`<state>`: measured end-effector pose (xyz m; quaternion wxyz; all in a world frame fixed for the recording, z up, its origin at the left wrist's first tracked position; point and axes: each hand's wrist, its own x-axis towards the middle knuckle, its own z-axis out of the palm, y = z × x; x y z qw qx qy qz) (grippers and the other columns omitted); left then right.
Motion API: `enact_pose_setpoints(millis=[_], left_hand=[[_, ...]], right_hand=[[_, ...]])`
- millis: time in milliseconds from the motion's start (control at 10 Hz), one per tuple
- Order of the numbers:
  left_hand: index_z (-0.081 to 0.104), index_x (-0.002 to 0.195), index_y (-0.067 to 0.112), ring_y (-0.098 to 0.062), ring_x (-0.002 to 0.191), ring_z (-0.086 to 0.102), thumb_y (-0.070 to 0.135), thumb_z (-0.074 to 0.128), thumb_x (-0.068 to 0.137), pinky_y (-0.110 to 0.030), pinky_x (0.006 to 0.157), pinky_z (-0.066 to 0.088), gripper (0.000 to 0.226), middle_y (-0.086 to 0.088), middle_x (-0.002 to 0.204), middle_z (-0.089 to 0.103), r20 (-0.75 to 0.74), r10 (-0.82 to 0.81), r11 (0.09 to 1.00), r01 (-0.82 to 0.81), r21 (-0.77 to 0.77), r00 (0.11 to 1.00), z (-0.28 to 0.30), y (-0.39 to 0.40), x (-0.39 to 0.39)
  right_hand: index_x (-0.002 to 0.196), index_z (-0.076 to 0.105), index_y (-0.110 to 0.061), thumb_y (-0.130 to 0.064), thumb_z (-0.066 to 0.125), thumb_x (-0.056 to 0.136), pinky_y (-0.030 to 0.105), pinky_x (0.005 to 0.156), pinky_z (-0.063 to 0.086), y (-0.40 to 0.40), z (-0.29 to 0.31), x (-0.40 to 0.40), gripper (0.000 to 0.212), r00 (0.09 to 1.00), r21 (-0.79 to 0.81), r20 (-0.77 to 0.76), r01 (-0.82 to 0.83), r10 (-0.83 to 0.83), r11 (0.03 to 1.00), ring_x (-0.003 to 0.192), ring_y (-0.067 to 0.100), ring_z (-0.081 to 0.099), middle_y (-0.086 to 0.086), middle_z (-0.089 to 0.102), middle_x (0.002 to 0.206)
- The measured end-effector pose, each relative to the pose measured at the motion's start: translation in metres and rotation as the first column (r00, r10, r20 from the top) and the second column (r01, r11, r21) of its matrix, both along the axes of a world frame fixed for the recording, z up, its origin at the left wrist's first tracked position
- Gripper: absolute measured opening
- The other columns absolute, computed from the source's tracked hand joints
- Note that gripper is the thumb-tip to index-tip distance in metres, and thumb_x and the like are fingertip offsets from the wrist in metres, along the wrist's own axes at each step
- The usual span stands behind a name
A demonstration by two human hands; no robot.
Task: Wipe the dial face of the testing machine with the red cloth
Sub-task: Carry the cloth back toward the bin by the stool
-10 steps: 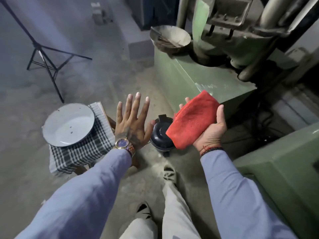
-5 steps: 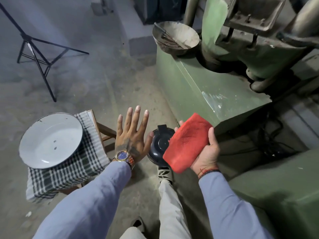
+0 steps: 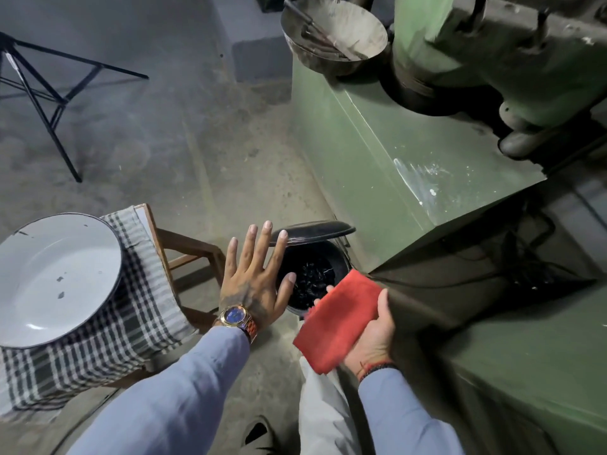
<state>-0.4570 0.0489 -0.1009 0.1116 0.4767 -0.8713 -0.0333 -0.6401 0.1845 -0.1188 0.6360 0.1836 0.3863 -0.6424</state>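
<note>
My right hand [image 3: 372, 336] holds a folded red cloth [image 3: 338, 318] low in front of me, just over the near rim of a black pedal bin. My left hand [image 3: 254, 277] is spread flat, palm down, fingers apart and holding nothing, to the left of the bin. The green testing machine [image 3: 410, 165] fills the right side, with its base plate and column at the top right. No dial face shows in this view.
The black pedal bin [image 3: 312, 277] stands open between my hands, lid [image 3: 312, 232] raised. A white enamel basin [image 3: 56, 277] rests on a checked cloth over a wooden stool [image 3: 184, 247] at left. A metal bowl [image 3: 335, 31] sits on the machine. A black tripod [image 3: 49, 93] stands far left.
The bin's lid has swung up and the bin stands open. My right hand has lowered the red cloth toward the bin. The view has tilted down and closer.
</note>
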Motion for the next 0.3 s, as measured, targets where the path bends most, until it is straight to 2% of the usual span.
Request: enact_pose_setpoints(millis=[100,200,300], left_hand=[[0.022,0.175,0.027,-0.033,0.171,0.013,0.057,0.036,0.105,-0.064,0.136,0.016,0.078,-0.008,0.184,0.016,-0.004,0.006,1.000,-0.006,-0.007,1.000,-0.014,-0.006,0.003],[0.025,0.174,0.027,-0.033,0.171,0.016,0.058,0.036,0.104,-0.063,0.135,0.017,0.077,-0.008,0.184,0.019,0.001,-0.003,0.999,0.003,-0.042,1.000,-0.017,-0.017,0.010],[0.027,0.174,0.026,-0.034,0.170,0.017,0.057,0.037,0.104,-0.064,0.135,0.018,0.077,-0.010,0.183,0.021,-0.002,-0.004,0.999,0.004,-0.043,1.000,-0.012,-0.022,0.009]], right_hand=[[0.155,0.062,-0.006,-0.097,0.064,0.076,0.067,0.116,0.050,-0.025,-0.019,-0.001,0.120,0.998,0.098,-0.053,0.029,-0.024,0.995,0.124,0.046,0.072,0.025,0.074,0.136],[0.171,0.036,-0.020,-0.104,0.044,0.080,0.073,0.120,0.040,-0.043,-0.049,-0.013,0.123,0.997,0.350,-0.069,-0.001,0.026,0.937,0.146,0.048,0.056,0.019,0.055,0.164],[0.175,0.025,-0.026,-0.102,0.039,0.084,0.074,0.128,0.026,-0.046,-0.054,-0.014,0.120,0.985,0.442,-0.129,-0.048,0.116,0.896,0.160,0.045,0.040,0.014,0.040,0.177]])
